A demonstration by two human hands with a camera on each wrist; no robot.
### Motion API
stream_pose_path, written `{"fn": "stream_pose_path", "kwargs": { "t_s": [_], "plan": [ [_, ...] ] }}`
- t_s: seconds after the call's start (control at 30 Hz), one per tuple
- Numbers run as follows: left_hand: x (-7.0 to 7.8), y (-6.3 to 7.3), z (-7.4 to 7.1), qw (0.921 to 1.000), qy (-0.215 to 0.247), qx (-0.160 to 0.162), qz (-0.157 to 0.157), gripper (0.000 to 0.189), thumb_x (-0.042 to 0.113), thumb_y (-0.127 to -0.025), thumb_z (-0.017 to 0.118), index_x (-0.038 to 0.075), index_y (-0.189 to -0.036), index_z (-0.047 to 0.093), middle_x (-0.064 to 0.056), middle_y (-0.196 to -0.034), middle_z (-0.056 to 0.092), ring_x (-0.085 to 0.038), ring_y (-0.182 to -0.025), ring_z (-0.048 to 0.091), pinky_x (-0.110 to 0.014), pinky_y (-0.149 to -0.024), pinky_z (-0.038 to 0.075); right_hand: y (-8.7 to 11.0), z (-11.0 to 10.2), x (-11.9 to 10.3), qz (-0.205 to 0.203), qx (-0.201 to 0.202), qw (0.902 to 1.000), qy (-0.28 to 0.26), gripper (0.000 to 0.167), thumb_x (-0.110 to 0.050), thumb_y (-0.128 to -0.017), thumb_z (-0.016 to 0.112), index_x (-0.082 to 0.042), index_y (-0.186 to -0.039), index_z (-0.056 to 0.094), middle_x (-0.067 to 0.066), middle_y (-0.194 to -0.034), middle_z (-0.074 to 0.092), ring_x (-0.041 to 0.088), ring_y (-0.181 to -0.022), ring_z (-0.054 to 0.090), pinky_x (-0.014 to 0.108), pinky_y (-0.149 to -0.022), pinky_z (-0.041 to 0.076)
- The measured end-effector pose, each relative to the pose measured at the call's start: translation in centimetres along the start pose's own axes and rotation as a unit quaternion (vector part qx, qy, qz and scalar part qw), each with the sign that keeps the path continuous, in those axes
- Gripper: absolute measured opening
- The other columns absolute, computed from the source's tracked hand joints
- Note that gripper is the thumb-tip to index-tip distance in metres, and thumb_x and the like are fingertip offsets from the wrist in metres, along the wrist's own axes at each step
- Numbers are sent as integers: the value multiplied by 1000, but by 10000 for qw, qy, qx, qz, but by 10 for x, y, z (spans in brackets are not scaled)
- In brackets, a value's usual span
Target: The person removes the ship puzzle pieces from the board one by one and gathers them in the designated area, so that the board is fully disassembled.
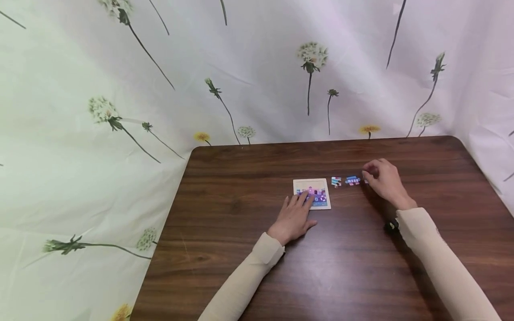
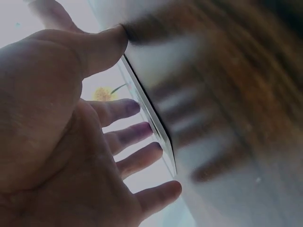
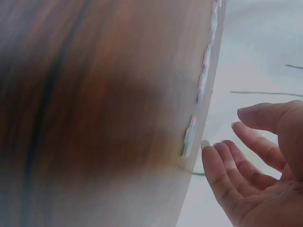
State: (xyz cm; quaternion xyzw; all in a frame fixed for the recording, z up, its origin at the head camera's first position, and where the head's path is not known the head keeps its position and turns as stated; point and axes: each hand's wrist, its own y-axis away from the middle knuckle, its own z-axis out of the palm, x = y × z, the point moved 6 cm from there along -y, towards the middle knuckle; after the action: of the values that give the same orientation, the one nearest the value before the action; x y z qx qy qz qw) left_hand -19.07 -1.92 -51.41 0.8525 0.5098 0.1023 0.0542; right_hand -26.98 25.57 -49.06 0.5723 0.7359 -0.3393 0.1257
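My left hand lies over the lower left of a small square puzzle board, fingers spread and fairly straight. The board has a pale frame and a purple-blue picture, partly hidden by the fingers. In the left wrist view the fingertips meet the board's edge. My right hand hovers just above the table, fingers loosely bent, thumb and fingertips apart with nothing between them. Closest to it is a jigsaw piece, mostly hidden in the head view. Left of that lie a blue-purple piece and a multicoloured piece.
The pieces lie in a row to the right of the board on a dark wood-grain table. A white cloth printed with dandelions hangs behind the table's far edge and along its sides. A dark band shows at the right wrist.
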Motion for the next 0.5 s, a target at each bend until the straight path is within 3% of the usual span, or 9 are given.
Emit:
{"fn": "stream_pose_path", "kwargs": {
  "t_s": [0.23, 0.5],
  "plan": [
    [0, -2, 0, 9997, -148, 114, 144, 79, 54, -103, 58, 12, -164, 31, -7, -172, 31, -29, -154, 38, -54, -127, 31, -4, 9, -16, -15, -200, 9994, -299, 15, -4, -97, 68, 6, -108, 70, 27, -106, 64, 48, -97, 70, 61, -86, 54],
    [6, -3, -1, 9986, -411, 272, 202, 80, 55, -102, 59, 11, -163, 33, -7, -172, 30, -26, -153, 38, -52, -128, 31, -11, 24, -36, -111, -334, 9987, -357, 15, -4, -97, 68, 4, -110, 71, 25, -107, 67, 40, -95, 68, 54, -83, 53]
  ]
}}
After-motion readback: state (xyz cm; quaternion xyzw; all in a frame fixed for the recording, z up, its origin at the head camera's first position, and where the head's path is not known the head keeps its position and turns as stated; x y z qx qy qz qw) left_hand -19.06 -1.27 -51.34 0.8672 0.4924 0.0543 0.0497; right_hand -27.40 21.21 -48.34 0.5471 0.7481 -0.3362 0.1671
